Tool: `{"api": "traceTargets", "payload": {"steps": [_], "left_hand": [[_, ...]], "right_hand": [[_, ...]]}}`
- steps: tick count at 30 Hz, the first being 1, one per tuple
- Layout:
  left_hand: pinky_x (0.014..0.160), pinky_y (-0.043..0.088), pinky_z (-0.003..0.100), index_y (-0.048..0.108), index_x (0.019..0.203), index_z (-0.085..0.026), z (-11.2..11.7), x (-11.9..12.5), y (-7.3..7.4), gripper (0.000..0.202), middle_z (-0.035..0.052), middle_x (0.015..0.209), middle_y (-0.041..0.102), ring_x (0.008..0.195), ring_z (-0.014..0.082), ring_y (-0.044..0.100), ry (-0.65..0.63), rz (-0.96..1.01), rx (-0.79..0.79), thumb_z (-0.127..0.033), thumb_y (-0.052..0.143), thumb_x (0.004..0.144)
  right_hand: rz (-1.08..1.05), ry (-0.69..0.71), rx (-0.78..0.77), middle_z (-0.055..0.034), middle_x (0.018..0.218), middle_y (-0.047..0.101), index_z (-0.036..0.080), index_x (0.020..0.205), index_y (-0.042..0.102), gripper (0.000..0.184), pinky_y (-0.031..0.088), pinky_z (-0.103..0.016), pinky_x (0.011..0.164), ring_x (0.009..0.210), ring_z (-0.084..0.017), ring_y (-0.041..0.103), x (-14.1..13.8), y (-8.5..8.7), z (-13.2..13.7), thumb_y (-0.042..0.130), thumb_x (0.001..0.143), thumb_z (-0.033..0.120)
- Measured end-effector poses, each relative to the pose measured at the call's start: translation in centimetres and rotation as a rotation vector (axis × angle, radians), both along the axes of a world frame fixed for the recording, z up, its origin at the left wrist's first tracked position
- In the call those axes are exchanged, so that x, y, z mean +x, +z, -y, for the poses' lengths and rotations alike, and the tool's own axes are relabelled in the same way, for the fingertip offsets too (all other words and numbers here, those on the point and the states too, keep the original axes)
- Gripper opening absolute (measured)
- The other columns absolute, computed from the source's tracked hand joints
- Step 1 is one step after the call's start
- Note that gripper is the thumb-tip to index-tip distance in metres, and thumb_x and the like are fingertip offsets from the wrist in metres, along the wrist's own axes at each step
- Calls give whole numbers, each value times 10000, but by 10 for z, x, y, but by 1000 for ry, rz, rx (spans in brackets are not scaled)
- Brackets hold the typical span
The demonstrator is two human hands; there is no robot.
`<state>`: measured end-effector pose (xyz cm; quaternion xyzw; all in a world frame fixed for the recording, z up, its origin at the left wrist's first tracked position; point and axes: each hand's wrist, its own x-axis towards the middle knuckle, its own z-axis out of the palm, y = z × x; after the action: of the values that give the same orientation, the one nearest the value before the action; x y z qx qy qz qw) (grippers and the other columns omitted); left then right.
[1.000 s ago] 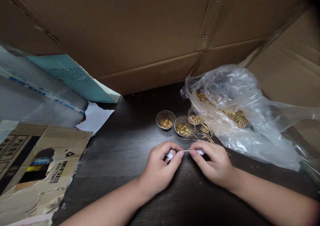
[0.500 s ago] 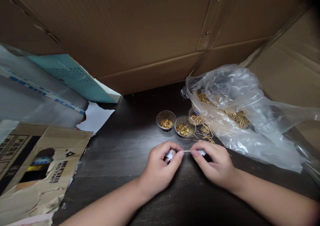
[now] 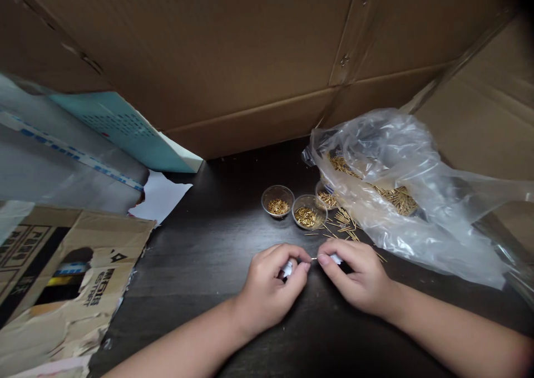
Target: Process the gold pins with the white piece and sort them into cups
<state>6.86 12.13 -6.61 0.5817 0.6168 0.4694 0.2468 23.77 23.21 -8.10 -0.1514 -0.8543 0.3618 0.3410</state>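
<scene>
Between my two hands is a thin metal pin (image 3: 314,259), pinched at both ends by the fingertips. My left hand (image 3: 275,280) is closed on its left end, and my right hand (image 3: 359,275) grips the right end with thumb and forefinger. White paper-like scraps (image 3: 287,268) show inside the curl of each hand's fingers. Just beyond the hands, loose gold-coloured pins (image 3: 342,220) lie scattered on the dark table (image 3: 200,266). Small gold metal pieces fill the bottoms of a left clear cup (image 3: 267,200), a middle clear cup (image 3: 321,217) and a third one partly under plastic.
A crumpled clear plastic bag (image 3: 417,155) with many gold pins lies at the right. Cardboard walls (image 3: 233,60) rise behind and at the right. A torn cardboard box (image 3: 95,322), a grey wrapped package (image 3: 62,172) and a light-blue box (image 3: 125,127) stand at the left.
My left hand has shifted slightly right, closer to my right hand, so less of the pin shows between the fingertips. My right hand has barely moved.
</scene>
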Motion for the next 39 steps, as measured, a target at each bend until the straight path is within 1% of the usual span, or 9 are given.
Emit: {"api": "traceTargets", "payload": {"steps": [1, 5, 7, 10, 14, 19, 29, 35, 39], "left_hand": [[530, 387, 206, 667, 900, -179, 0, 0, 0, 15, -37, 623, 577, 517, 88, 484, 11, 24, -4, -169, 663, 888], [501, 354, 195, 596, 1057, -174, 0, 0, 2, 164, -73, 609, 484, 494, 80, 419, 36, 168, -53, -238, 646, 915], [522, 357, 202, 607, 976, -167, -1, -2, 4, 105, -56, 617, 501, 522, 86, 435, 11, 180, -109, -268, 598, 949], [555, 354, 211, 616, 808, -158, -2, -3, 5, 217, -31, 624, 531, 556, 89, 449, -50, 136, -152, -288, 563, 973], [562, 348, 210, 619, 786, -152, -4, -3, 6, 244, -30, 621, 536, 560, 87, 448, -53, 120, -134, -269, 541, 985], [542, 351, 195, 660, 838, -139, -3, -3, 4, 176, -35, 610, 549, 538, 78, 453, -49, 106, -114, -229, 575, 962], [557, 395, 184, 701, 869, -140, -2, -2, -1, 107, -9, 660, 657, 537, 74, 528, -46, 11, -21, -158, 616, 930], [508, 364, 171, 700, 913, -143, 0, -2, -4, 66, -49, 591, 577, 473, 55, 457, -32, -29, 39, -123, 640, 894], [511, 369, 166, 681, 994, -154, 1, -1, -5, 105, -74, 578, 522, 471, 55, 442, -45, 2, 7, -154, 660, 892]], "right_hand": [[-1, -4, 2, -2, 702, 640, 186, 883, 621, 117, 471, -250, 549, 571, -125, 594, 0, 0, 0, 549, 972, 162], [-18, -35, -8, -9, 722, 649, 191, 886, 614, 105, 483, -250, 557, 597, -130, 609, 1, 0, 0, 563, 969, 151], [-47, -46, -3, -8, 733, 652, 189, 903, 615, 86, 494, -246, 576, 617, -128, 619, 1, 0, 0, 578, 960, 135], [-68, -36, -2, -8, 753, 658, 185, 935, 618, 81, 501, -243, 593, 637, -125, 625, 1, 0, 0, 596, 949, 108], [-74, -11, 1, -19, 778, 669, 180, 950, 622, 95, 506, -254, 604, 660, -134, 637, 1, -2, 0, 604, 941, 87], [-79, -16, 6, -22, 794, 677, 179, 980, 628, 104, 510, -255, 612, 672, -138, 645, 1, -3, 0, 618, 936, 85], [-12, -9, -23, -5, 741, 649, 176, 900, 620, 80, 474, -238, 602, 630, -117, 616, 1, -2, -1, 590, 958, 129], [-11, 44, -15, 2, 704, 624, 174, 872, 613, 116, 451, -235, 570, 595, -113, 586, 1, 0, -1, 563, 964, 124], [-20, 34, -16, 1, 717, 628, 174, 889, 617, 103, 458, -231, 578, 605, -110, 588, 2, -1, -1, 569, 961, 119]]}}
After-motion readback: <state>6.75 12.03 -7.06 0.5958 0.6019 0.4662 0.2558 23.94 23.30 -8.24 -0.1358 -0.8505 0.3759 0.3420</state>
